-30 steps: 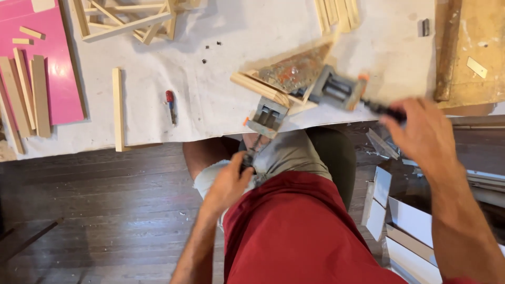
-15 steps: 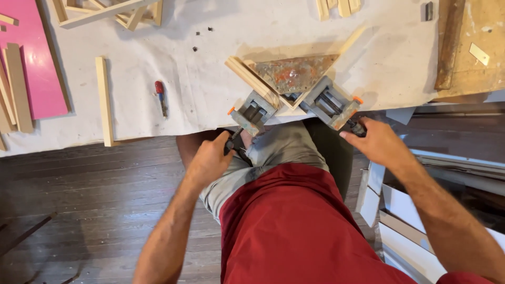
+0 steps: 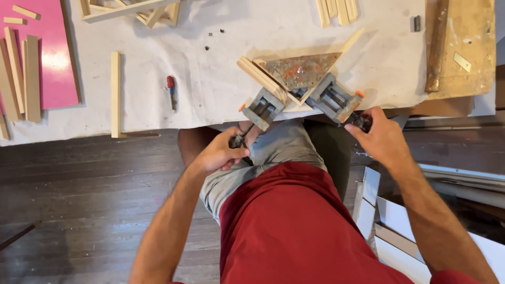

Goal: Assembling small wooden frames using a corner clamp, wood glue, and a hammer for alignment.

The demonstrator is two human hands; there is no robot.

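Observation:
A grey corner clamp (image 3: 297,100) with orange tips sits at the near edge of the cloth-covered table (image 3: 221,89). It holds two wooden strips (image 3: 261,79) meeting at a corner, under a rusty triangular plate (image 3: 300,71). My left hand (image 3: 221,155) is closed around the black handle of the left screw (image 3: 238,139), below the table edge. Over on the other side, my right hand (image 3: 381,139) grips the black handle of the right screw (image 3: 359,122). I sit with grey shorts and a red shirt below.
A loose wooden strip (image 3: 115,94) and a red-handled tool (image 3: 171,92) lie to the left. A pink board (image 3: 47,58) carries several strips at far left. More strips lie at the back. A worn wooden board (image 3: 463,47) sits at right. White panels (image 3: 389,221) lean by the floor.
My left hand rose from my lap and took the left clamp handle. My right hand slid in along the right handle, closer to the clamp. The view shifted.

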